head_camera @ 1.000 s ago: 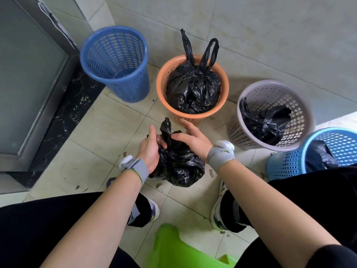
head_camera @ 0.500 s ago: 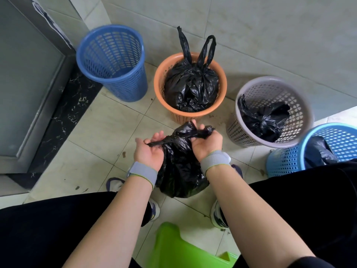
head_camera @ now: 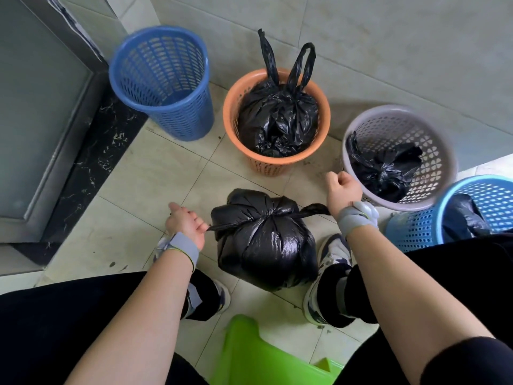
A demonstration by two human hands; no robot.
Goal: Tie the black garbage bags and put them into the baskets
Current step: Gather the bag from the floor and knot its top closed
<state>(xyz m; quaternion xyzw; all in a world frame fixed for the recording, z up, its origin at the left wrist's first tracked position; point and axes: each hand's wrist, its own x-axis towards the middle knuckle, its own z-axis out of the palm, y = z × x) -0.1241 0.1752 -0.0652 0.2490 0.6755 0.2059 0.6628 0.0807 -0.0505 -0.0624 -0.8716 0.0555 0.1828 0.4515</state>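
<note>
A full black garbage bag [head_camera: 266, 245] sits on the floor tiles between my feet, its top gathered into a knot. My left hand [head_camera: 186, 225] grips one bag handle, stretched out to the left. My right hand [head_camera: 343, 191] grips the other handle, stretched to the right. A dark blue basket [head_camera: 162, 79] stands with nothing in it at the back left. An orange basket [head_camera: 233, 112] holds a tied black bag [head_camera: 277, 120]. A grey basket [head_camera: 441, 154] holds another black bag [head_camera: 384, 169]. A light blue basket [head_camera: 416, 229] at the right holds a black bag [head_camera: 463, 218].
A grey metal door [head_camera: 33, 112] with a dark marble threshold is on the left. A tiled wall runs behind the baskets. A green plastic stool [head_camera: 266, 359] is under me, and my shoes stand on either side of the bag.
My hands have moved apart, pulling the bag's two handles out sideways so the knot has drawn tight on top of the bag. The bag has settled lower between my feet.
</note>
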